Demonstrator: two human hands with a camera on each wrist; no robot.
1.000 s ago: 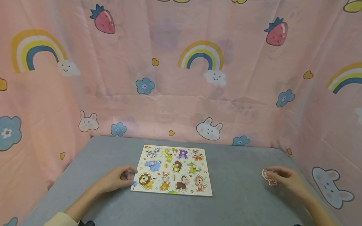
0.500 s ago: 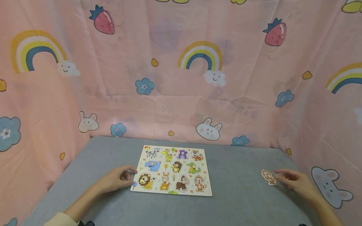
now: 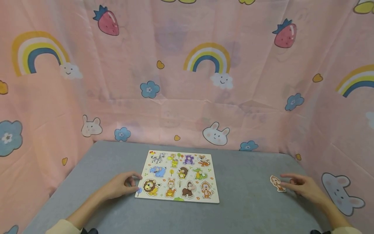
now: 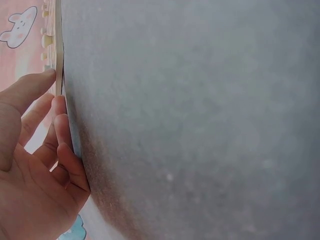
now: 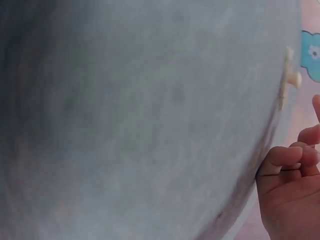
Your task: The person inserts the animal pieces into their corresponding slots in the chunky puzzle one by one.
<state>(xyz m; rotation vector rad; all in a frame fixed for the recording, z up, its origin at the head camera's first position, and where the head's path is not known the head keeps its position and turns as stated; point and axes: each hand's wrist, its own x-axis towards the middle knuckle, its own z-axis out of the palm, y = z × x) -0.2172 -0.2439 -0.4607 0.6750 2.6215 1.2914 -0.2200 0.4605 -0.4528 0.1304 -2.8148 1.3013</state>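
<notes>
A wooden knob puzzle board (image 3: 175,198) lies on the grey table, showing several animals such as a lion (image 3: 150,187), an elephant (image 3: 157,171) and a crocodile (image 3: 200,174). My left hand (image 3: 119,186) rests at the board's left edge; its thumb and forefinger touch that edge, as the left wrist view also shows. Far to the right lies a loose monkey puzzle piece (image 3: 277,183), its knob (image 5: 296,80) facing up in the right wrist view. Beside it is my right hand (image 3: 306,188), thumb and forefinger spread apart, the thumb tip right by the piece's right side.
A grey table (image 3: 245,208) spans the space between the board and the loose piece. Pink printed cloth (image 3: 172,113) hangs behind it and along both sides.
The right hand's fingers were over the monkey piece, then drew off to the right, and have come slightly back towards it. The piece, the board and the left hand have not visibly moved.
</notes>
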